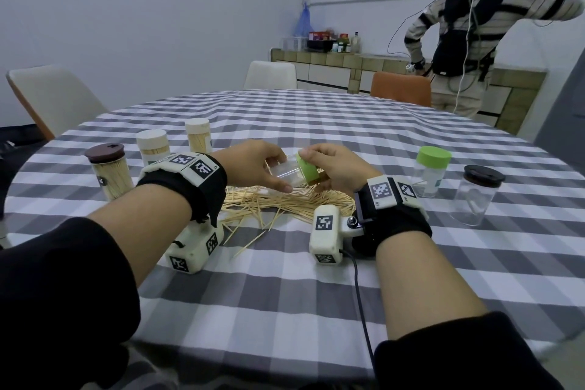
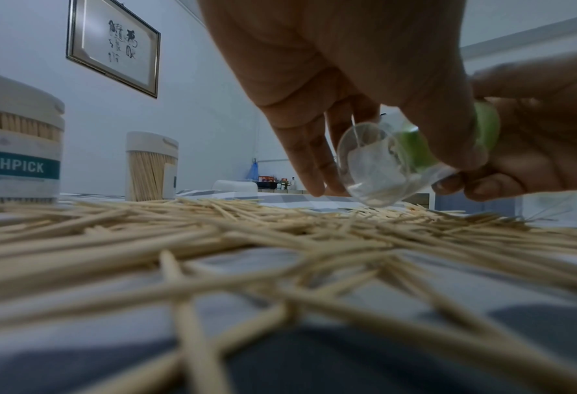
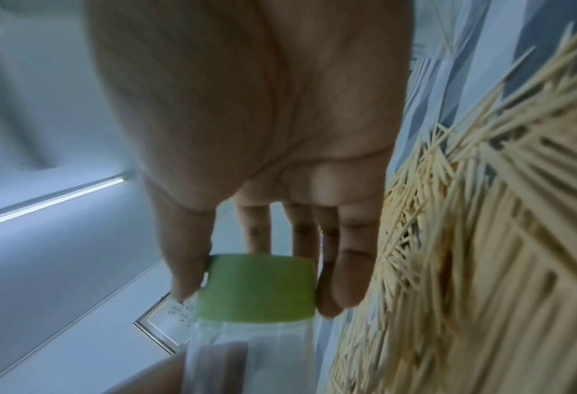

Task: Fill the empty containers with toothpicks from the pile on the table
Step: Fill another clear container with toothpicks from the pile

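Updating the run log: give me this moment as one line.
left hand: holds clear jar | right hand: grips green lid | jar: tilted above toothpick pile, lid on

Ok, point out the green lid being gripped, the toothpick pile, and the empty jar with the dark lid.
green lid (image 3: 256, 286), right wrist view, on its side wall between the fingers.
toothpick pile (image 1: 285, 203), head view, on the dense middle of the heap.
empty jar with the dark lid (image 1: 473, 203), head view, on its clear wall.

Your forearms reached forward from the near edge and converged at the middle. Your left hand (image 1: 253, 165) curled its fingers round something, thumb underneath. Your right hand (image 1: 335, 168) pinched with thumb and fingertips (image 3: 347, 288), palm turned left.
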